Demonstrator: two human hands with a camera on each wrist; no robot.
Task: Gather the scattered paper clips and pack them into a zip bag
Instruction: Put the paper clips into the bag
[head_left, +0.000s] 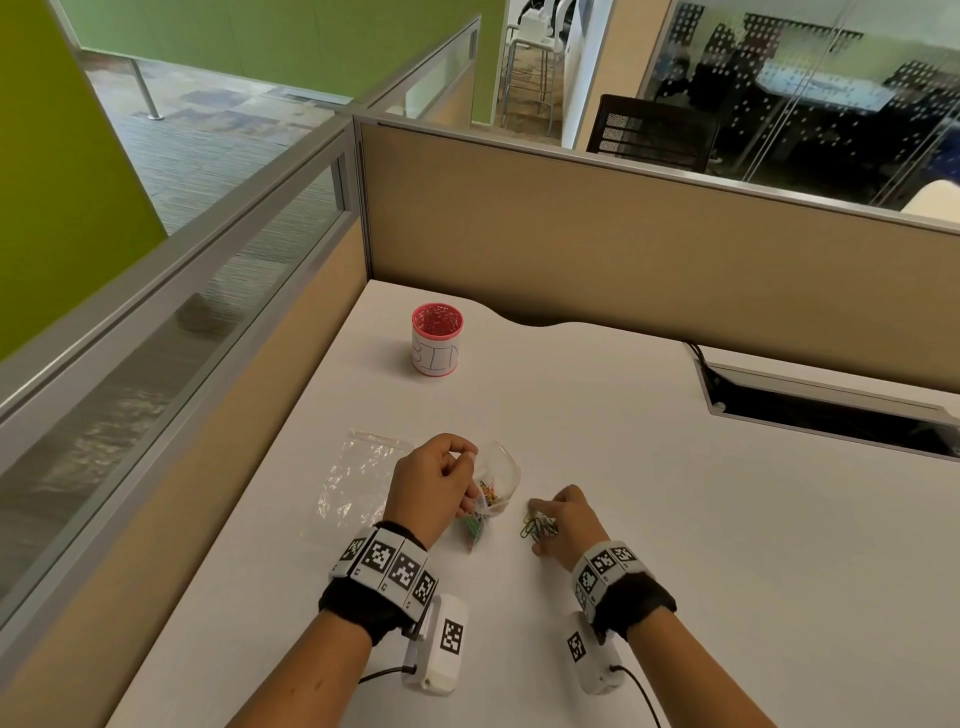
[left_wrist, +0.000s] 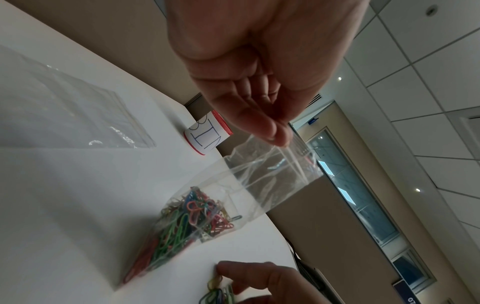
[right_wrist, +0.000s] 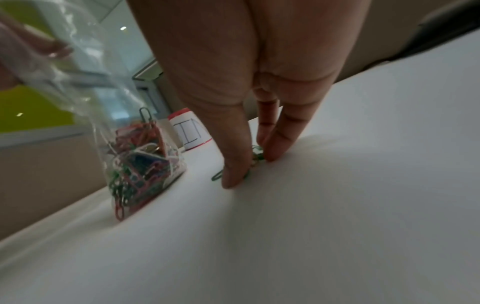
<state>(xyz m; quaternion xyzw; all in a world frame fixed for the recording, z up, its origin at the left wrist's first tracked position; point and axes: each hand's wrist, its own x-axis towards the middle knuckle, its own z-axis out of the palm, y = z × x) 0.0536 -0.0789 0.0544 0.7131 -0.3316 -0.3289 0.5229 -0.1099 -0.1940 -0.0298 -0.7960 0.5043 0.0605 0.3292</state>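
Our left hand (head_left: 435, 483) pinches the rim of a crinkly clear plastic zip bag (left_wrist: 249, 181), its base of tangled coloured wire paper clips (left_wrist: 187, 218) resting on the smooth white desk (head_left: 675, 519). Our right hand (head_left: 569, 517) closes fingertips (right_wrist: 233, 176) around a small loose clip cluster (head_left: 537, 527) just beside it.

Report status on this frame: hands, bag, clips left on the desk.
Left hand pinches zip bag rim, clips inside. Right hand pinching loose clips on desk. Spare bag flat at left; path clear.

A left hand (left_wrist: 259, 67) pinches the rim of a clear zip bag (left_wrist: 233, 185) holding colourful paper clips (left_wrist: 187, 222) on a white desk (left_wrist: 64, 195).
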